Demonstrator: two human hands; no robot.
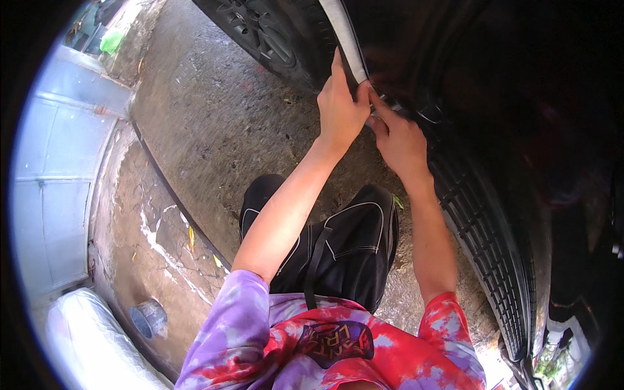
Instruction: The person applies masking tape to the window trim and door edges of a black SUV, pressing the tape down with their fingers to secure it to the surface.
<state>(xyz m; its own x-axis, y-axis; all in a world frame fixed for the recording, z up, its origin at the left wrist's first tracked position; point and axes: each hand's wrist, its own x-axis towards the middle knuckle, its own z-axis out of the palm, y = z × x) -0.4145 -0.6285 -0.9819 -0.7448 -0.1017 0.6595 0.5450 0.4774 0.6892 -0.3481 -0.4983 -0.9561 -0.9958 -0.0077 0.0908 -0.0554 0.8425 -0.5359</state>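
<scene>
In the head view a black car's front end lies before me, with a pale strip (347, 41) running along the edge of its wheel arch. My left hand (342, 107) is at the strip's lower end, its index finger stretched up along the strip's edge and its thumb at the tip. Close to its right, my right hand (400, 141) touches the same corner of the car, index finger pointing up to the strip's end. The two hands nearly meet. Whether either one grips the strip is not clear, as the fingertips partly hide the contact.
The car's wheel (261, 36) is at the upper left of the hands, and its black front grille (480, 229) curves down the right. Wet concrete ground (209, 112) lies beneath. Farther left are a metal gate (63, 161), a pipe end (148, 318) and a white plastic-covered object (97, 343).
</scene>
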